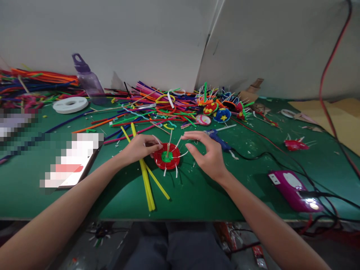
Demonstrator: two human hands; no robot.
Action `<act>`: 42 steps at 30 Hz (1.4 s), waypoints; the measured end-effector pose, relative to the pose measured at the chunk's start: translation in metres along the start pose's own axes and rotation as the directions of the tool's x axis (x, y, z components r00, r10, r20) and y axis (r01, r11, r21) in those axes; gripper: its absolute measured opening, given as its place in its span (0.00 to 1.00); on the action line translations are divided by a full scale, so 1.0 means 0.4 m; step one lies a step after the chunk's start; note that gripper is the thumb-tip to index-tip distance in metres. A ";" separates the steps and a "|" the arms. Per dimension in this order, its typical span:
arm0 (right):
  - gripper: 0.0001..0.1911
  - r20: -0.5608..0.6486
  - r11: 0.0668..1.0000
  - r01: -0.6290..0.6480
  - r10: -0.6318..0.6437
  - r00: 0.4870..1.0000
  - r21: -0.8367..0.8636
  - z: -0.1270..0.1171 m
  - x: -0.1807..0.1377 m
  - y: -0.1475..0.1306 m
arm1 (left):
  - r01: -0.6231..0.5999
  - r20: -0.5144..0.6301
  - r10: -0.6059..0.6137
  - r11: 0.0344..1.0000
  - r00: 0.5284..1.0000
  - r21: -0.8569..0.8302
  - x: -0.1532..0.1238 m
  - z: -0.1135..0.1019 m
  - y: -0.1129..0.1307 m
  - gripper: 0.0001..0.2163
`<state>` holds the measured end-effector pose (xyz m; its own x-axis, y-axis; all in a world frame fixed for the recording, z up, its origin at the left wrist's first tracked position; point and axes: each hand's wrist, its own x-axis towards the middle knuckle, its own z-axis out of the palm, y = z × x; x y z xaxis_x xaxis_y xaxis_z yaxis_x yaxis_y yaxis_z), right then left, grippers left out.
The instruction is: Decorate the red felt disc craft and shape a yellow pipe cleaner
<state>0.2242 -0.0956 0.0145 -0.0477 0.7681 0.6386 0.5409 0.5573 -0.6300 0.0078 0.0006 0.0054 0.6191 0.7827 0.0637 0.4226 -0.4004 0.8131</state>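
A round red pipe-cleaner disc (176, 163) with a green centre (165, 158) lies on the table in front of me. A short stick (168, 150) stands up from its middle, and several thin white strips (177, 171) spread out around its rim. My left hand (142, 147) has its fingers closed at the disc's left edge, by a white strip; the exact grip is partly hidden. To the right, my right hand (207, 153) is open, thumb and fingers apart, fingertips close to a strip's end. Yellow pipe cleaners (147, 183) lie beneath and beside my left hand.
A phone (81, 165) lies left, a purple power strip (294, 191) right. Behind my right hand is a blue glue gun (221, 141) with a cable. Farther back are loose pipe cleaners (149, 93), finished decorations (222, 114), a white tape roll (70, 104) and a purple bottle (90, 82).
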 end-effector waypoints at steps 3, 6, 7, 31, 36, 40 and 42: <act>0.17 0.024 0.998 -0.034 0.033 0.999 0.061 0.002 0.000 0.004 | -0.001 -0.004 0.001 1.000 1.000 0.003 0.000 0.000 -0.001 0.12; 0.19 0.138 0.990 -0.053 0.035 0.990 0.133 0.008 -0.003 0.004 | -0.001 -0.002 0.001 1.000 1.000 -0.004 0.000 0.001 0.000 0.12; 0.19 0.157 0.987 -0.060 0.037 0.987 0.147 0.009 -0.005 0.003 | -0.001 -0.001 0.001 1.000 1.000 -0.010 0.000 0.001 0.001 0.12; 0.16 0.440 0.790 -0.541 0.392 0.808 0.289 0.021 -0.004 -0.015 | -0.168 -0.512 0.320 0.932 0.798 0.320 -0.030 0.010 0.036 0.10; 0.22 0.755 0.510 -0.767 0.300 0.583 0.389 0.043 -0.009 -0.021 | -0.155 -0.587 0.321 0.936 0.744 0.315 -0.029 0.021 0.028 0.09; 0.25 0.871 0.244 -0.870 0.145 0.469 0.428 0.048 -0.007 -0.024 | -0.238 -0.556 0.435 0.889 0.708 0.392 -0.034 0.033 0.032 0.07; 0.19 0.868 0.177 -0.869 0.111 0.484 0.462 0.047 -0.006 -0.029 | -0.259 -0.521 0.473 0.864 0.711 0.431 -0.036 0.037 0.035 0.07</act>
<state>0.2022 -0.0981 0.0119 -0.6919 0.7074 -0.1449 -0.2507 -0.4235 -0.8705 0.0146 -0.0235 0.0073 0.2949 0.6152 0.7311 0.4898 -0.7543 0.4372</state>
